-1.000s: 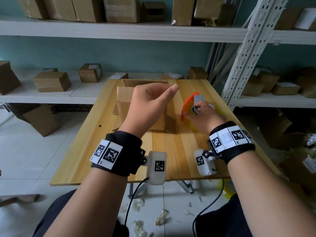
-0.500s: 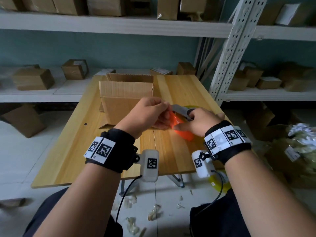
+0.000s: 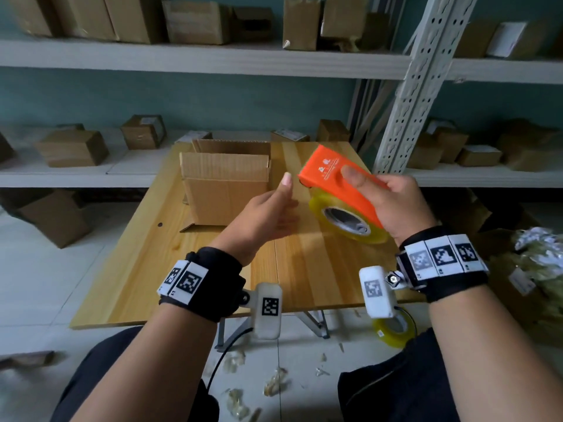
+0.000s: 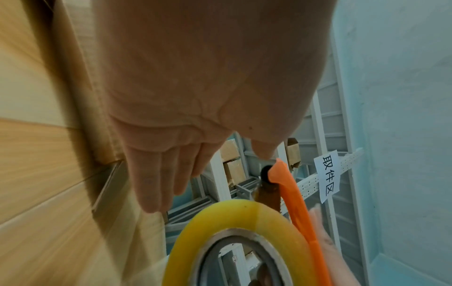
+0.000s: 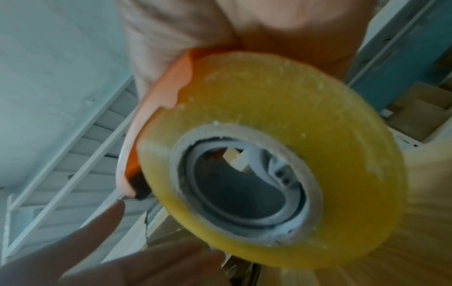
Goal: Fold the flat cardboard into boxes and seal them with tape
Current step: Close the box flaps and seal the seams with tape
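Note:
My right hand (image 3: 377, 196) grips an orange tape dispenser (image 3: 335, 181) above the wooden table (image 3: 128, 275); its yellowish tape roll (image 3: 347, 219) (image 5: 269, 154) hangs under the orange cover (image 4: 293, 197). My left hand (image 3: 274, 208) is open, fingers straight (image 4: 156, 185), just left of the dispenser's front end and holding nothing. A brown cardboard box (image 3: 225, 184) stands upright at the back left of the table with its top flaps raised. The dispenser's cutting end is hidden in the head view.
White metal shelves (image 3: 213, 59) with several small cardboard boxes stand behind the table. A perforated shelf post (image 3: 405, 95) rises at the table's back right. A spare tape roll (image 3: 393, 328) and scraps lie on the floor beneath the table's near edge.
My right hand has lifted the dispenser up off the table and turned its orange cover upward. My left hand has let go of it and opened beside it.

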`<action>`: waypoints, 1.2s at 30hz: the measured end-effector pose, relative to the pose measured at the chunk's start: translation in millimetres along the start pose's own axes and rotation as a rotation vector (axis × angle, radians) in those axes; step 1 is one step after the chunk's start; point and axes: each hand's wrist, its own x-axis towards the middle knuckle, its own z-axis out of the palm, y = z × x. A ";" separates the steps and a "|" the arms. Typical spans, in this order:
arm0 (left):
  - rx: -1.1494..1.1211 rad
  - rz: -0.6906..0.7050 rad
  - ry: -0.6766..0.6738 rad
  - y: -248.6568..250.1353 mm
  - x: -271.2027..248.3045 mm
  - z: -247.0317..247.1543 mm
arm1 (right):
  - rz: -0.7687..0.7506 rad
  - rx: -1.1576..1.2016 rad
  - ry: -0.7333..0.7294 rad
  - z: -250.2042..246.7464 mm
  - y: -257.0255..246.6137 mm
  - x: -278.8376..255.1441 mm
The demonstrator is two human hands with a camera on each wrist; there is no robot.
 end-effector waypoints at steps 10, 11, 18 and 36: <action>-0.091 0.061 0.047 -0.4 -9.0 -12.2 | -0.114 -0.117 -0.272 6.7 2.2 -13.3; -0.091 0.051 0.038 -1.7 -9.2 -14.4 | -0.124 -0.121 -0.274 7.8 1.8 -13.9; -0.128 0.050 -0.006 -9.2 -4.7 -28.9 | -0.150 -0.104 -0.242 25.1 -3.3 -14.1; -0.354 -0.020 0.030 -15.4 -21.7 -36.1 | -0.191 -0.157 -0.271 39.2 -0.4 -23.4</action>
